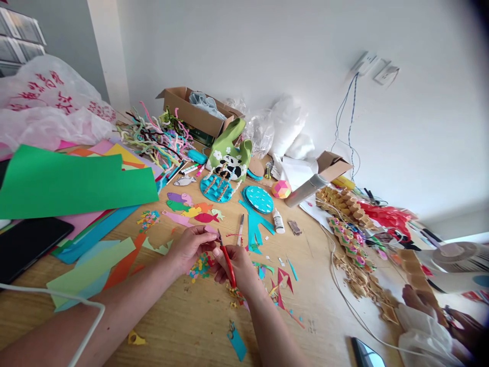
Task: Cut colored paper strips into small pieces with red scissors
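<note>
Red-handled scissors are gripped in my right hand, their dark tips pointing up and away from me. Close beside them, my left hand is closed in a pinch near the scissor tips; whatever is between its fingers is too small or hidden to name. Small colourful paper confetti lies beneath my hands. Just beyond are several cut paper fish and a blue paper cutout. Red paper scraps are scattered to the right of my right hand.
Green paper sheets and a dark phone lie left. A panda bag and cardboard box stand behind. A glue bottle and grey cylinder are right. Another person's hands show at far right.
</note>
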Tool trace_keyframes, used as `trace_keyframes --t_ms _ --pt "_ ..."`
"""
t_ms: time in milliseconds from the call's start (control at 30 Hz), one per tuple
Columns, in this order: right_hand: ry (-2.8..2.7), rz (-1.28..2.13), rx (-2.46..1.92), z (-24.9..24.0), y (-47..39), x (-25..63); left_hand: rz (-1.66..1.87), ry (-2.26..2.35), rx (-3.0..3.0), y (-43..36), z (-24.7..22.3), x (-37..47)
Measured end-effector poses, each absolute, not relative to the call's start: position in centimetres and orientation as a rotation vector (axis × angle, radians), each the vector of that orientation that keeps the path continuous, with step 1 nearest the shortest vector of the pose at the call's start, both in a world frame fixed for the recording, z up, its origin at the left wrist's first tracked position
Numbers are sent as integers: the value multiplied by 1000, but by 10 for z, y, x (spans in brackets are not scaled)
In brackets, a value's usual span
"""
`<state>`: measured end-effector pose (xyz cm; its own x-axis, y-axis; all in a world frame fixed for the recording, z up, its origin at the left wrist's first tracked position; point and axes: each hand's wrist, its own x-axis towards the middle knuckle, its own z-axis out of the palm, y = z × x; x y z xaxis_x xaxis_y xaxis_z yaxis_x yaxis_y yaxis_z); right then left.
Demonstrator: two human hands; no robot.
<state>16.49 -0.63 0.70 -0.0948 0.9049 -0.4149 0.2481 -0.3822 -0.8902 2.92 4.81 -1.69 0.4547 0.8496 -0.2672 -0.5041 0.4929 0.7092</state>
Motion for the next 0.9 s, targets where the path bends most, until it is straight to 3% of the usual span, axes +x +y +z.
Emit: trace_keyframes --t_ms 900 --pt "-1239 1532 -1647 8 -6 164 896 681 579 49 -20 30"
